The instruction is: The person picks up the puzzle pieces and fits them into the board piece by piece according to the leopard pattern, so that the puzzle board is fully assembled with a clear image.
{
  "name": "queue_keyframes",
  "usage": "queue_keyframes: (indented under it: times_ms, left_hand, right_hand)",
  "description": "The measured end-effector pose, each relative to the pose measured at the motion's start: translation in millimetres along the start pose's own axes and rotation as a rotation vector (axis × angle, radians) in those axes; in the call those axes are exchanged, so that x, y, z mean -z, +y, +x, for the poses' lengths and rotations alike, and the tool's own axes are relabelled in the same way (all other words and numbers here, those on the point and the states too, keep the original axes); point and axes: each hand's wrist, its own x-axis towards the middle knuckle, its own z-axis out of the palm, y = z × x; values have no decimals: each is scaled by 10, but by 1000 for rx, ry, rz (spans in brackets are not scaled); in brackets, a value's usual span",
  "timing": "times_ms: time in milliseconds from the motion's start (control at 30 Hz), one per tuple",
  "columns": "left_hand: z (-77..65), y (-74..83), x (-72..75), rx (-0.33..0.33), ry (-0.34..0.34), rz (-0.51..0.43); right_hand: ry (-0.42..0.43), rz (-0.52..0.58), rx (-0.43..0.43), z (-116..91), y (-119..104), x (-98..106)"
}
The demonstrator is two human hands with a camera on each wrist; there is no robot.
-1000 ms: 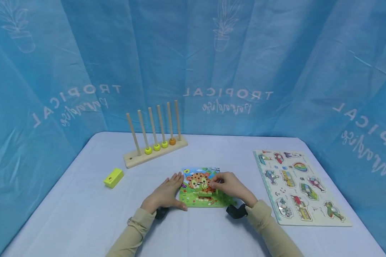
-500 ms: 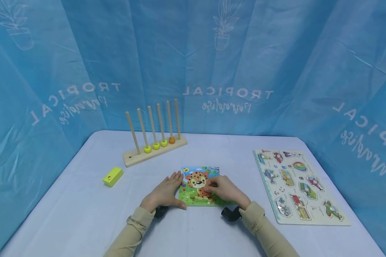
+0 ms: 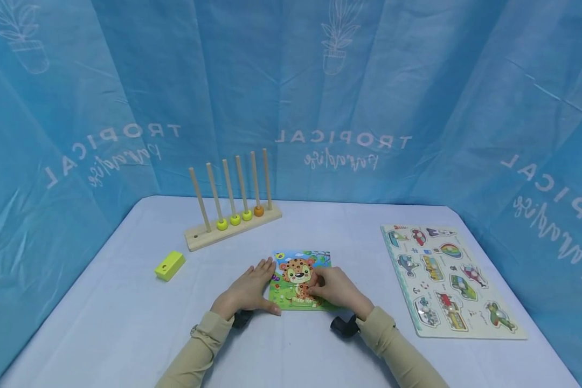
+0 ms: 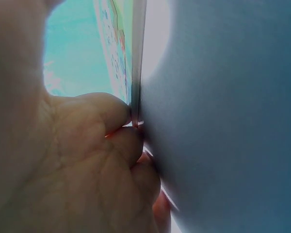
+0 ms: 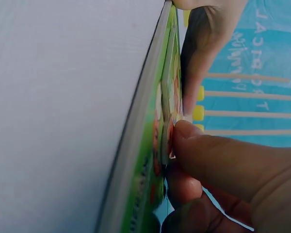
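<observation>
A small leopard picture puzzle (image 3: 285, 298) lies flat on the white table in the head view. My left hand (image 3: 249, 288) rests at its left edge with fingers straight and thumb spread. In the left wrist view, the fingertips of that left hand (image 4: 92, 150) touch the board's side. At the right part of the leopard, my right hand (image 3: 340, 288) pinches a puzzle piece between thumb and fingers. The right wrist view shows this puzzle piece (image 5: 167, 141) slightly raised from the board (image 5: 141, 150), its face partly covered by the thumb.
Back left stands a wooden peg rack (image 3: 235, 230) with yellow and orange beads on upright rods. A yellow block (image 3: 170, 266) lies at the left. On the right is a vehicle puzzle board (image 3: 417, 288). A blue curtain (image 3: 291, 97) hangs behind the table.
My right hand has moved left and slightly nearer me over the leopard picture, still pinching the piece. The left hand has stayed at the board's left edge.
</observation>
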Motion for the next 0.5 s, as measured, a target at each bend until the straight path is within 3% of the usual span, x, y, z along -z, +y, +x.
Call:
queue_keyframes:
  times_ms: [300, 500]
  left_hand:
    - [-10, 12, 19, 7, -6, -5]
    - [-11, 15, 20, 3, -4, -2]
  right_hand:
    - [66, -77, -10, 9, -6, -11]
    - [67, -17, -10, -24, 80, 88]
